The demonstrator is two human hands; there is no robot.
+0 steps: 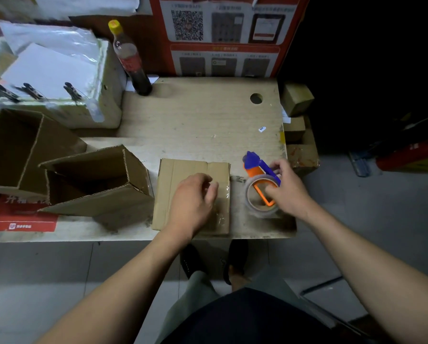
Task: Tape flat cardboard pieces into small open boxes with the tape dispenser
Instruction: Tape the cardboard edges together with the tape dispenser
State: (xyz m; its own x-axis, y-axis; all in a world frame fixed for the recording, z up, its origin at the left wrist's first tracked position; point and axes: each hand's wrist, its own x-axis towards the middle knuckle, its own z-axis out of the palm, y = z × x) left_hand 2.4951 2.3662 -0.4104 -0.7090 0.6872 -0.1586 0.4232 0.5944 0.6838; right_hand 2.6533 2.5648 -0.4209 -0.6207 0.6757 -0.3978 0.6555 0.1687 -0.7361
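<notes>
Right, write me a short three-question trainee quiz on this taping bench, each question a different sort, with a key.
1. True or false: the tape dispenser lies to the right of the flat cardboard piece.
2. Multiple choice: what does the left hand rest on? A) the bottle B) the flat cardboard piece C) the open box
3. Fill in: the bottle at the back of the table has a ____ cap.

Key
1. True; the right hand grips it there.
2. B; the open box lies apart, to the left.
3. Yellow.
</notes>
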